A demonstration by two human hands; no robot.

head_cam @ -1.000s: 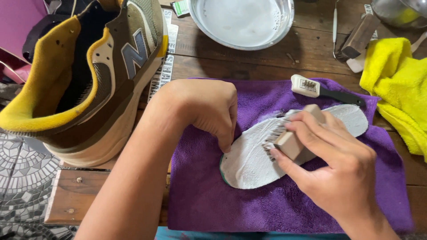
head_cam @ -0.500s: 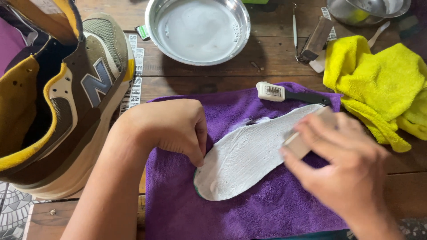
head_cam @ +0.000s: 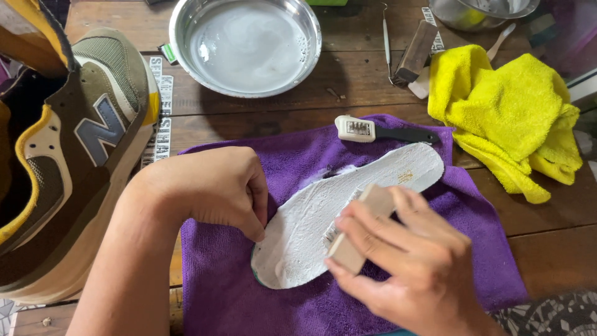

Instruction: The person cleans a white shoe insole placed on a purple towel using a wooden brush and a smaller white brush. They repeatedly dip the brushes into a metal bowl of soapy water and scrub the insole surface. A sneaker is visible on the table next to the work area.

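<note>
Insole on towel, small brush behind it, bowl farther back, shoe left

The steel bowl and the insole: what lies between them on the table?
In the head view, between the bowl and the insole lie bare wood, the purple towel's edge, and a small black-handled brush on it.

Wooden table, planked. Directly on it: steel bowl, purple towel, yellow cloth, shoe, wooden brush, metal pick, printed strip.
</note>
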